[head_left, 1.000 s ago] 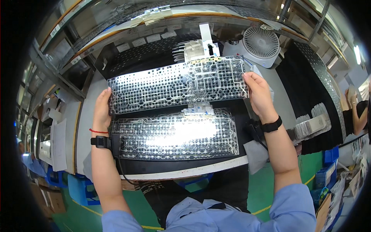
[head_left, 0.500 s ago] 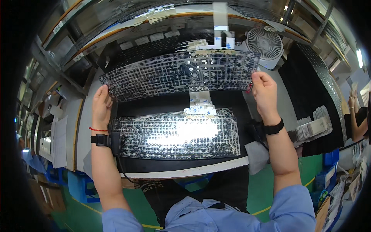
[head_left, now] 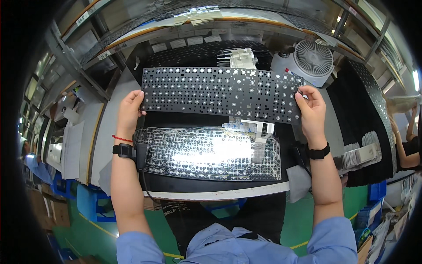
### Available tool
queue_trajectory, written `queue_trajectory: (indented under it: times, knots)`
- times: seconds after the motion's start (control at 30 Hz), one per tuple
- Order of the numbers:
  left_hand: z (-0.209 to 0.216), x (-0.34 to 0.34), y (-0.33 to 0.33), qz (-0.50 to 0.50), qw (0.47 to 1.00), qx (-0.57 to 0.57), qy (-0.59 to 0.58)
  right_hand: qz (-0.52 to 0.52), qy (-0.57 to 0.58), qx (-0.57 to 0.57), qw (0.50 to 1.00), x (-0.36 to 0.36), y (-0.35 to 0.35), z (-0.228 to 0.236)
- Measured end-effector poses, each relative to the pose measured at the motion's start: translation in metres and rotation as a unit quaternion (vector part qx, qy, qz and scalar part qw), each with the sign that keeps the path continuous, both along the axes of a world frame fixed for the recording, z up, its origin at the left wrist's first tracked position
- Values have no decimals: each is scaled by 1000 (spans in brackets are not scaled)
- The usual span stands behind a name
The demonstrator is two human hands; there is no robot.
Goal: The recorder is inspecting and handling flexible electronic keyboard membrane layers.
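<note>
Between my two hands a long keyboard membrane sheet [head_left: 193,92] is held up by its short ends. Its face towards me is black, with rows of small pale domes and holes. My left hand [head_left: 132,110] pinches the left end and my right hand [head_left: 312,108] pinches the right end. From the sheet's lower edge hangs a pale tail [head_left: 264,132]. Below it, a stack of clear membrane sheets [head_left: 184,154] with silvery traces lies on the black work surface, glaring at its middle. Pale tails [head_left: 237,126] stick out from the stack's far edge.
More black dotted sheets [head_left: 176,60] lie behind, with a bunch of pale tails [head_left: 244,57]. A white fan [head_left: 313,59] stands at the far right. Another pile of tails [head_left: 362,154] lies right, on dark sheets. A shelf [head_left: 246,20] spans the back.
The membrane sheet has been turned over: its see-through traced face showed before, its black domed face shows now. Its tail pointed up and now hangs down. Both hands keep hold of it.
</note>
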State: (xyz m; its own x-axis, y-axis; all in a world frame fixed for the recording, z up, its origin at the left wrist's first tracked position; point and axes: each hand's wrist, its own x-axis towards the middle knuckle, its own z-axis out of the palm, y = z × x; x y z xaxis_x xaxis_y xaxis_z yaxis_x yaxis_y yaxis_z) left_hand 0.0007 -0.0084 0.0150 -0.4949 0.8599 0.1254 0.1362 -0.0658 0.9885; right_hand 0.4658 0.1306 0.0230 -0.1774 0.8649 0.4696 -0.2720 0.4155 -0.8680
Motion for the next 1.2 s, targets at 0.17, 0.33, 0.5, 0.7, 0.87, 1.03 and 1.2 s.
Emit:
queue_trajectory:
  times: [0.17, 0.33, 0.5, 0.7, 0.87, 1.03, 1.2]
  knots:
    - [-9, -8, 3, -37, 998, 43, -37, -29, -19, 14, 999, 1, 1, -1]
    - [-17, -29, 0, -35, 986, 87, -135, -19, -14, -19, 1000, -2, -5, 7]
    - [-5, -7, 7, 51, 958, 181, -217, -14, -79, -53, 995, -1, -6, 7]
    - [-8, -21, 2, -20, 970, 152, -191, 125, -342, -100, 926, -1, -8, 1]
    - [-11, -20, 0, -12, 981, 104, -161, 254, -525, -23, 812, -5, -21, 5]
    - [-10, -18, 1, -16, 986, 72, -149, 189, -531, 159, 810, -4, -29, -2]
    - [-11, -17, 2, -11, 990, 46, -136, 174, -559, 139, 799, -8, -33, 0]
